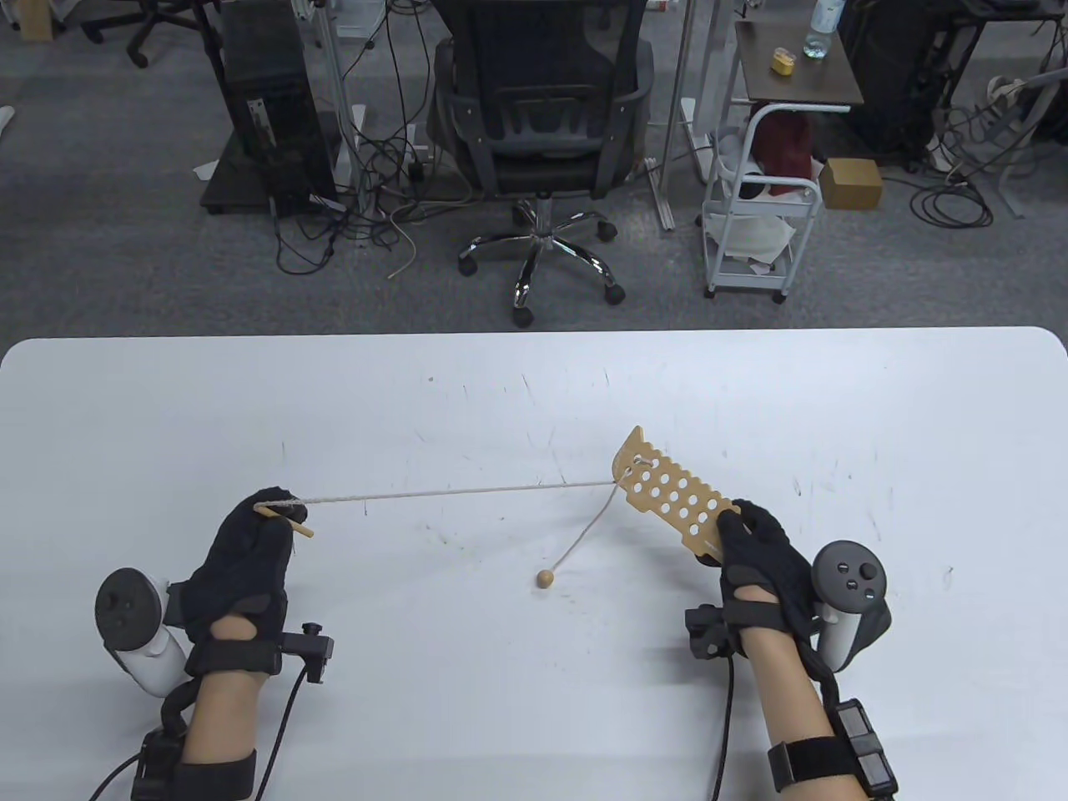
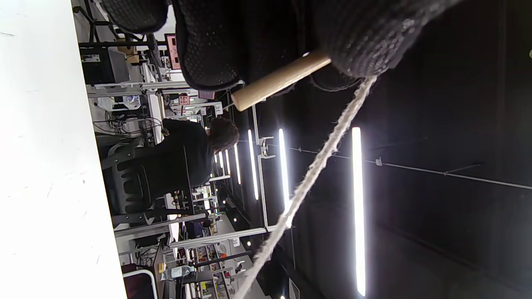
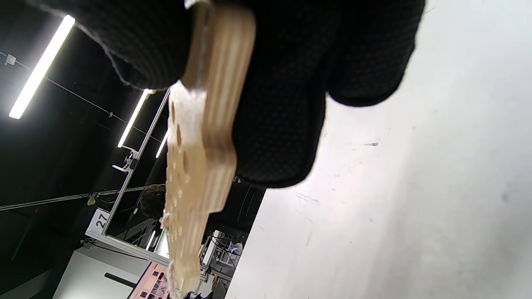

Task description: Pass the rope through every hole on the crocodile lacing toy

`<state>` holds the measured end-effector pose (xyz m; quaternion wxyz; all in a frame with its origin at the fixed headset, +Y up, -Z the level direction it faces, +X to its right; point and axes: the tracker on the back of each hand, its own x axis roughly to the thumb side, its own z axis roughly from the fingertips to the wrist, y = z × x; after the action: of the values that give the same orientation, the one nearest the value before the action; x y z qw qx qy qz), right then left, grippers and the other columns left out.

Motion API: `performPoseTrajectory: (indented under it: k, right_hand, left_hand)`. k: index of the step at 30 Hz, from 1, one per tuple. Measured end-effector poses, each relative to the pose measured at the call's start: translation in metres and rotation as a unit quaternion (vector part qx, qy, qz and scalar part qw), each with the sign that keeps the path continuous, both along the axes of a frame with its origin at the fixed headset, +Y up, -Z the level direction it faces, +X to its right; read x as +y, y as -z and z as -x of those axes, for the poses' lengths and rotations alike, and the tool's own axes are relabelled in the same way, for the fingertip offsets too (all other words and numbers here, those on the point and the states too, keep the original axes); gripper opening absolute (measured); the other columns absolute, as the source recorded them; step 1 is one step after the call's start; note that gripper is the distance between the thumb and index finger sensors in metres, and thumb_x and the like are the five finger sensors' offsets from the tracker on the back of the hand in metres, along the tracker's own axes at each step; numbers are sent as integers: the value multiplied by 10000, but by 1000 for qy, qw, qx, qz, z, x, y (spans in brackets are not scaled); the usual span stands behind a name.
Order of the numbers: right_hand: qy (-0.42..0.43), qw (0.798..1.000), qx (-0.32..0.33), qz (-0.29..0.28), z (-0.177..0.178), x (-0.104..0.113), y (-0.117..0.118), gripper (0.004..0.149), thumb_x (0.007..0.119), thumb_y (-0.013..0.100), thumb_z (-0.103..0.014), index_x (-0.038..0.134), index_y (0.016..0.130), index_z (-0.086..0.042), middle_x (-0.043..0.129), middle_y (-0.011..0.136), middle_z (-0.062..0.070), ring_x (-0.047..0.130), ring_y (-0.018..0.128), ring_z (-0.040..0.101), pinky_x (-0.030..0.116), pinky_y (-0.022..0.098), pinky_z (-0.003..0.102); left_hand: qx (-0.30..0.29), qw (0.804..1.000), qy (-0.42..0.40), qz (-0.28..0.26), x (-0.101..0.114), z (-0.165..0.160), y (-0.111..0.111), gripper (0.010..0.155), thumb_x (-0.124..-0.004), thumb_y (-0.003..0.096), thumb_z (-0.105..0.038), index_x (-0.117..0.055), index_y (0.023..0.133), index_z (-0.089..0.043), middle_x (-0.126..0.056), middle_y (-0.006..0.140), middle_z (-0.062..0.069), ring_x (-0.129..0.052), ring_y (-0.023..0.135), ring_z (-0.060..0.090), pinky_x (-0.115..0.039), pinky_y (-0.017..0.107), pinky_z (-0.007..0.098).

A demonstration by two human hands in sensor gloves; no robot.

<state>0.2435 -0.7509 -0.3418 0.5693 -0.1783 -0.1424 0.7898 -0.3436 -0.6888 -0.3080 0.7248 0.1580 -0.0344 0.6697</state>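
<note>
The crocodile lacing toy is a flat wooden board with several holes, held above the table by my right hand, which grips its near end; it also shows in the right wrist view. The rope runs taut from a hole at the toy's far end leftward to my left hand. My left hand pinches the wooden needle at the rope's end; the needle and rope also show in the left wrist view. The rope's other end hangs down to a wooden bead on the table.
The white table carries only the bead. Its far edge lies beyond the toy. An office chair and a cart stand on the floor past the table.
</note>
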Motion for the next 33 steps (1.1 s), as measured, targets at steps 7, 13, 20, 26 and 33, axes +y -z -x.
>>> performPoseTrajectory:
  k: [7,13,20,26,33]
  right_hand:
    - [2,1000,22,-10,8,2,1,472,823,449,-371,800,841,-109,1045,638,26,1121,424,219,844,437,428]
    - [-7,999,44,-19,17,7,-1,471,826,446,-370,805,838,-109,1047,634,27,1123,418,219,845,431,430]
    - [-9,996,83,-37,33,14,-5,473,827,445,-368,805,838,-106,1046,632,30,1121,419,224,838,435,440]
    - [-17,992,113,-48,46,20,-11,471,826,447,-368,805,837,-106,1047,631,30,1120,420,223,839,435,438]
    - [-21,988,141,-64,60,27,-18,471,828,445,-368,806,836,-106,1048,629,28,1119,420,223,839,434,437]
  left_hand:
    - [-2,1000,19,5,0,-5,1,463,-810,425,-443,-809,885,-385,-884,849,-64,-872,836,249,-603,744,543]
    - [-15,999,38,10,0,-14,2,489,-800,421,-414,-772,908,-379,-903,806,-44,-894,787,259,-606,735,552]
    - [-36,997,72,16,-2,-25,5,609,-822,422,-365,-637,996,-451,-915,785,-41,-897,779,271,-603,734,558]
    - [-49,995,84,22,-4,-31,6,672,-823,426,-346,-557,1025,-494,-922,782,-40,-900,778,275,-605,732,558]
    - [-40,994,94,24,-4,-31,6,585,-850,417,-355,-681,971,-438,-967,779,-51,-951,768,263,-644,719,547]
